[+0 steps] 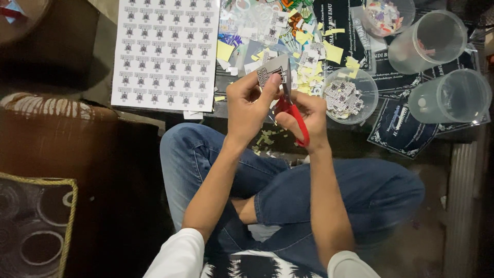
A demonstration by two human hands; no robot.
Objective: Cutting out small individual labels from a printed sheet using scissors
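My left hand pinches a small strip of printed sticker paper between thumb and fingers, held up in front of me. My right hand grips red-handled scissors, whose blades reach up against the strip's right edge. Both hands hover above my crossed legs in blue jeans. Small yellow and white paper scraps lie below the hands.
A white sheet of many small printed stickers lies at upper left. A clear bowl of cut stickers sits right of the hands, with several clear plastic cups beyond. Yellow offcuts litter the dark printed sheets. A brown cushion is at left.
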